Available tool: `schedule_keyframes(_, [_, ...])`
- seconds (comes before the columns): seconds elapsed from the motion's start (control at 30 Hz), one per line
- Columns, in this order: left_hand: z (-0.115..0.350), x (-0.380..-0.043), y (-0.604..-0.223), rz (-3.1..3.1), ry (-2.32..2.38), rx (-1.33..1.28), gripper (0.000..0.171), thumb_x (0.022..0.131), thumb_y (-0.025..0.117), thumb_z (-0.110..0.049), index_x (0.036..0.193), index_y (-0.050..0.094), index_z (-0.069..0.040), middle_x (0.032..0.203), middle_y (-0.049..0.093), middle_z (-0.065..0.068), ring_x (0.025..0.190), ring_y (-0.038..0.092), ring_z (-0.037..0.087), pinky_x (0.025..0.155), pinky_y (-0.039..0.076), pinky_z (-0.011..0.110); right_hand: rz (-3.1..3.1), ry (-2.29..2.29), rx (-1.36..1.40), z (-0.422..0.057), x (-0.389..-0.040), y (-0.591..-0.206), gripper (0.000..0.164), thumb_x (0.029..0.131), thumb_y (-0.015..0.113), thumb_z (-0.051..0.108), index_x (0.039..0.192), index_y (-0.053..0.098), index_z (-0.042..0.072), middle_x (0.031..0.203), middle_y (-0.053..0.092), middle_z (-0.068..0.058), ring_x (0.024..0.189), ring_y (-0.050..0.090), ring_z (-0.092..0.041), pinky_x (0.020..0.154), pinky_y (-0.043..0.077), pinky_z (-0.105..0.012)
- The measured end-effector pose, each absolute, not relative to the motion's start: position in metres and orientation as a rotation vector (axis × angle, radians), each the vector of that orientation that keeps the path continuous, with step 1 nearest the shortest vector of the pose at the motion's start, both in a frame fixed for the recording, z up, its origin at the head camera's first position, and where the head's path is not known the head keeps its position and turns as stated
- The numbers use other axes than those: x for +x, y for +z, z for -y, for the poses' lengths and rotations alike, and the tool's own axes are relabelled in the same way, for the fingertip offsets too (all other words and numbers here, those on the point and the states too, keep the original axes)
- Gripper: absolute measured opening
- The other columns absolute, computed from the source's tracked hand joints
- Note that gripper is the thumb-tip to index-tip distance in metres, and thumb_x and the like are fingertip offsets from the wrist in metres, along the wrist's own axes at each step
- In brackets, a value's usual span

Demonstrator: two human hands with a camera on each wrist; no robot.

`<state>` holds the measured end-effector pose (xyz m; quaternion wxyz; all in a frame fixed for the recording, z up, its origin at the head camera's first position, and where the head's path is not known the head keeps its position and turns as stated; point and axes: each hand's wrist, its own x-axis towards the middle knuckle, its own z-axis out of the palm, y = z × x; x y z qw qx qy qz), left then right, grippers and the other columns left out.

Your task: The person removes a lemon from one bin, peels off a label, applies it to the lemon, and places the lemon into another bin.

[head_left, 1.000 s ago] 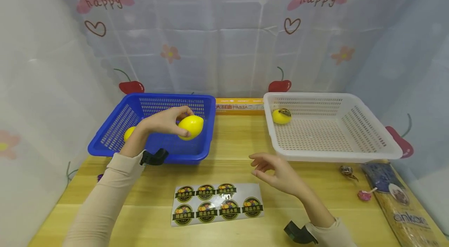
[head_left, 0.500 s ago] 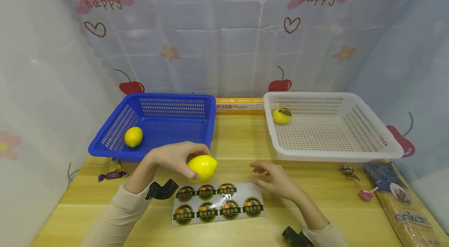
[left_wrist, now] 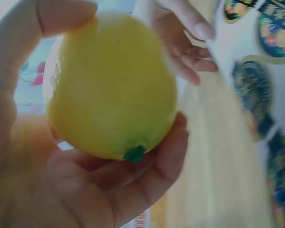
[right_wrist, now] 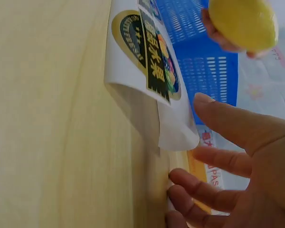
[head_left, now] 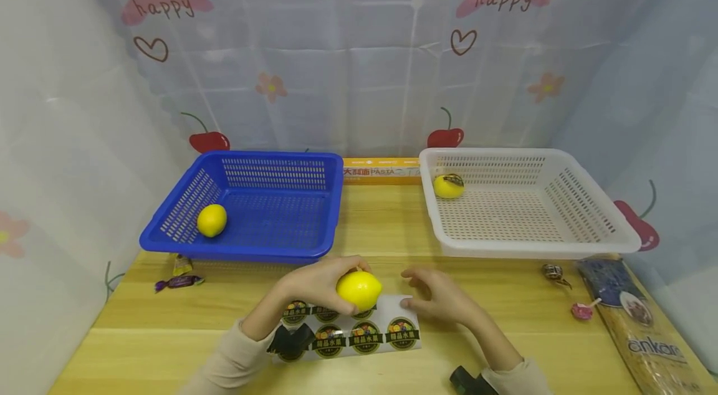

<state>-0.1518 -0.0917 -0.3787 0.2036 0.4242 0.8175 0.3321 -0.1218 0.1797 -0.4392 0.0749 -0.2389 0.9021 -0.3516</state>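
A yellow lemon (head_left: 359, 291) with a small green stem end is gripped between the thumb and fingers of my left hand (head_left: 316, 286), above the sticker sheet. My right hand (head_left: 443, 297) is by the sheet's right edge, fingers loosely bent and holding nothing. The white sheet (head_left: 387, 309) carries several round black-and-gold fruit stickers; part of it is hidden under the left hand and wrist camera. In the right wrist view the sheet's near edge (right_wrist: 178, 135) curls up close to my thumb (right_wrist: 218, 111).
The blue basket (head_left: 336, 195) at back left holds one lemon (head_left: 212, 220). In the white basket (head_left: 538, 250) at back right lies a lemon with a dark sticker (head_left: 449, 186). A pasta box (head_left: 381, 172), wrapped candies (head_left: 179, 282), a lollipop (head_left: 582, 311) and a pasta bag (head_left: 645, 333) lie around.
My left hand has carried the lemon from over the blue basket down and right, to above the sticker sheet. The right hand has dropped slightly towards the sheet's edge.
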Motion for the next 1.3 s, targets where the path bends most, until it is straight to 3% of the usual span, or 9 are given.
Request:
schedule_keyframes(0.13, [0.088,-0.154,-0.395,-2.338,0.958,1.112,0.052,0.07,0.071,-0.026,0.117,0.052,-0.014,0.096,0.061,-0.002,0.077,0.053,0.007,0.064,0.049,0.022,-2.698,-1.042,-0.629,-0.176,-0.117,-0.437,0.059,0.08,0.075,0.034,0.12,0.056,-0.004,0.104,0.062,-0.016,0.089,0.058,-0.024,0.074,0.051,-0.038])
schedule_keyframes(0.33, [0.082,-0.159,-0.411,-2.349,1.053,0.966,0.053,0.073,0.073,-0.025,0.119,0.05,-0.014,0.097,0.06,0.003,0.071,0.056,0.008,0.059,0.051,0.024,-2.694,-1.093,-0.502,-0.17,-0.114,-0.438,0.062,0.074,0.08,0.027,0.122,0.054,-0.004,0.1,0.062,-0.015,0.09,0.058,-0.026,0.076,0.052,-0.043])
schedule_keyframes(0.5, [0.075,-0.165,-0.416,-2.31,1.195,0.875,0.054,0.075,0.073,-0.021,0.122,0.049,-0.011,0.101,0.058,0.007,0.066,0.058,0.012,0.054,0.053,0.029,-2.592,-1.272,-0.412,-0.169,-0.115,-0.44,0.063,0.072,0.081,0.012,0.124,0.051,-0.004,0.093,0.06,-0.012,0.078,0.058,-0.018,0.068,0.052,-0.032])
schedule_keyframes(0.73, [0.067,-0.178,-0.423,-2.447,1.137,0.913,0.055,0.074,0.073,-0.025,0.123,0.052,-0.009,0.105,0.062,0.005,0.083,0.057,0.014,0.069,0.049,0.026,-2.377,-1.471,-0.381,-0.176,-0.115,-0.441,0.063,0.074,0.078,0.006,0.127,0.048,-0.009,0.094,0.061,-0.016,0.072,0.062,-0.016,0.061,0.054,-0.027])
schedule_keyframes(1.03, [0.056,-0.193,-0.425,-2.573,1.0,0.93,0.061,0.078,0.075,-0.021,0.13,0.05,-0.002,0.125,0.055,0.017,0.109,0.052,0.03,0.09,0.044,0.044,-2.317,-1.478,-0.451,-0.191,-0.114,-0.442,0.06,0.075,0.076,0.005,0.127,0.048,-0.008,0.099,0.062,-0.021,0.076,0.062,-0.021,0.064,0.054,-0.027])
schedule_keyframes(1.3, [0.047,-0.199,-0.435,-2.59,0.989,0.961,0.06,0.078,0.075,-0.019,0.129,0.049,-0.002,0.127,0.054,0.017,0.111,0.053,0.03,0.094,0.042,0.045,-2.235,-1.518,-0.517,-0.196,-0.114,-0.438,0.055,0.081,0.07,0.0,0.128,0.045,-0.011,0.103,0.061,-0.027,0.083,0.065,-0.026,0.069,0.055,-0.028])
